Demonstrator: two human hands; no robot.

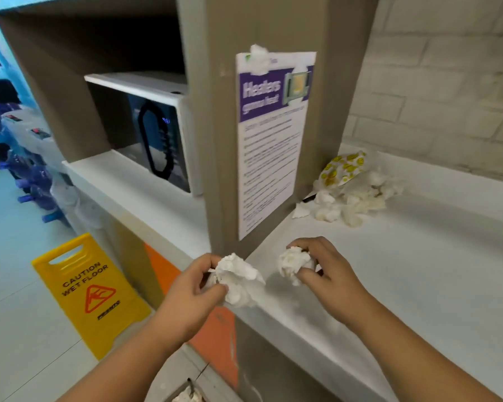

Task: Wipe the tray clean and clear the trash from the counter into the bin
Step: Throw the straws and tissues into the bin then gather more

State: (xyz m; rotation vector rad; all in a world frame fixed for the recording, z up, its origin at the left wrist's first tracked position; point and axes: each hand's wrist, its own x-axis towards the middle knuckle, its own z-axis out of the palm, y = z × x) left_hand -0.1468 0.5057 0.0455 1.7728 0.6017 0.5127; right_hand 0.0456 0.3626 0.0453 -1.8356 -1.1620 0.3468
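My left hand (190, 288) grips a crumpled white tissue (238, 278) just off the near left corner of the white counter (404, 274). My right hand (323, 271) holds a second crumpled tissue wad (292, 264) just above the counter's front part. A pile of used tissues (352, 203) lies at the back of the counter beside a paper wrapper with yellow smiley faces (344, 168). At the bottom edge, below my left arm, the rim of a bin (183, 394) with white trash inside shows. No tray is in view.
A brown pillar carries a purple and white notice (270, 140) right behind my hands. A microwave (154, 132) sits on a shelf to the left. A yellow wet-floor sign (90, 291) stands on the tiled floor. A brick wall borders the counter at the back.
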